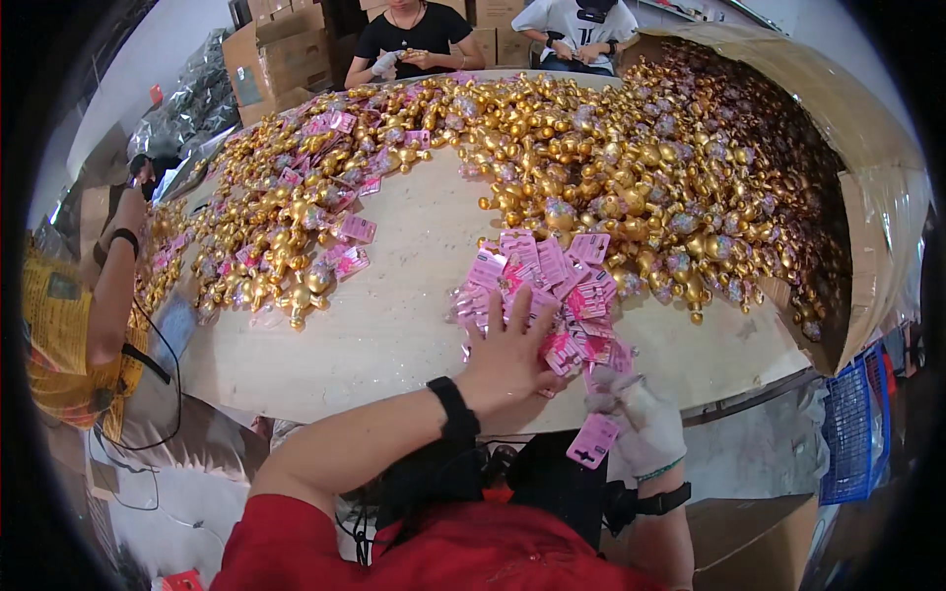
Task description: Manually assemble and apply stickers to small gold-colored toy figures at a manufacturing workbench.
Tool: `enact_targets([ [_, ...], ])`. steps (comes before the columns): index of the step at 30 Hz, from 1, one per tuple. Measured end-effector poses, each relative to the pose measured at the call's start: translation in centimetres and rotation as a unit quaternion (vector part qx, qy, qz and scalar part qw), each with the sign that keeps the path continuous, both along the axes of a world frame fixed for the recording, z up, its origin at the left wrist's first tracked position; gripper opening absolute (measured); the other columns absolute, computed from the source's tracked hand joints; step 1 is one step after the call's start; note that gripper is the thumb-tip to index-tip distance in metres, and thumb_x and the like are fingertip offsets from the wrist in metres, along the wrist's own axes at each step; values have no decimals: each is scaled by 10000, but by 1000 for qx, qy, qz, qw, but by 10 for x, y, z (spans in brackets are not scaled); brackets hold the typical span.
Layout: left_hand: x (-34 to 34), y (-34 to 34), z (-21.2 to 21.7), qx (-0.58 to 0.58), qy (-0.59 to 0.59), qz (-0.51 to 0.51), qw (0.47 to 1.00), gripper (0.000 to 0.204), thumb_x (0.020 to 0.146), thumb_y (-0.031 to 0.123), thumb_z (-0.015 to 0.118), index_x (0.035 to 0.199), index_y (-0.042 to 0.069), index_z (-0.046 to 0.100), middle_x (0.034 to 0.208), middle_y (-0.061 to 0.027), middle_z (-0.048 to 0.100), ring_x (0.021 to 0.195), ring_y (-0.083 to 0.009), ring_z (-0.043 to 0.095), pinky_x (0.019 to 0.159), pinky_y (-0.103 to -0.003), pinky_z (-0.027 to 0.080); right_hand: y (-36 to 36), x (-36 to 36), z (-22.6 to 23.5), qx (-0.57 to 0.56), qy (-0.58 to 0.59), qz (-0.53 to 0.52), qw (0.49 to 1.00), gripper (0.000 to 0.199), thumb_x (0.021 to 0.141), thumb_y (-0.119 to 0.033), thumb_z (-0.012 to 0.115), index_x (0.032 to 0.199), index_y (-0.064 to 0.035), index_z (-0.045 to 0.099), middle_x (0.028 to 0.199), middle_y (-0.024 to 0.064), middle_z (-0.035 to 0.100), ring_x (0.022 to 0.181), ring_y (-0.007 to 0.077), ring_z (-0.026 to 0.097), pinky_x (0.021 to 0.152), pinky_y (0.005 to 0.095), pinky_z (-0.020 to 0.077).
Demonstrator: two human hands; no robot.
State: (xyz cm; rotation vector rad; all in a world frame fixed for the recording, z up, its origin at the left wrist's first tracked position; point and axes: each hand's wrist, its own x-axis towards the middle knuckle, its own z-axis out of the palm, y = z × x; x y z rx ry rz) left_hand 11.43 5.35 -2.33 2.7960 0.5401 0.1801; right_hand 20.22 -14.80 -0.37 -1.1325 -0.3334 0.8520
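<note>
Fingers [519,307] of the bare left hand [507,357] are spread, palm down, on a heap of pink-carded packets [589,295] near the front edge of a pale table [394,266]. At that edge, to the right of the heap, the right hand [642,422], in a white glove, has its fingers curled in, pinching a packet whose pink card [593,441] hangs down past the edge; which fingertips meet is blurred. A big cardboard carton [863,266] lies open at the table's right side, lined with clear plastic and full of shiny gold pieces [641,192], which spill out across the table. Its depths are dark, so single pieces there are hard to make out. Below it stands a blue plastic basket [855,428], partly cut off by the black fisheye rim; its contents cannot be told. The left hand and forearm cover part of the heap. Another mound on the table's left mixes gold pieces with pink cards. Beyond the table, two people, one in a black shirt [419,34], one in white [581,25], face this way beside stacked boxes [286,64]. At far left, a third person's arm [116,286] reaches over the table.
</note>
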Motion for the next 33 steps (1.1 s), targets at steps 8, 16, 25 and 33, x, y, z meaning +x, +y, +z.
enact_targets([
  [8,71,-52,14,-48,-9,120,992,1014,670,390,779,1466,128,207,1514,-240,107,1325,-588,117,926,-740,283,-3,79,-32,145,90,-74,982,380,984,-192,426,1262,67,405,1153,194,575,1025,282,600,915,391,492],
  [16,48,-25,43,-73,-6,43,996,1025,653,461,764,1463,121,237,1491,-286,156,1325,-589,103,1059,-591,282,-27,102,-54,182,74,-49,979,240,975,-233,462,1044,-15,538,1051,162,613,915,287,622,800,403,520],
  [25,59,26,49,38,2,-24,999,1026,670,520,754,1474,197,205,1523,-163,168,1394,-443,104,1000,-693,263,-24,66,-27,53,-31,-54,997,108,933,-119,473,940,-27,531,951,137,607,782,265,613,684,369,519],
  [33,68,37,56,13,-21,-33,999,797,724,412,749,1392,177,384,1394,-176,388,1282,-400,360,948,-631,367,-22,68,-42,78,1,-51,996,217,954,-161,459,1097,-11,523,1022,141,612,908,312,610,801,464,512],
])
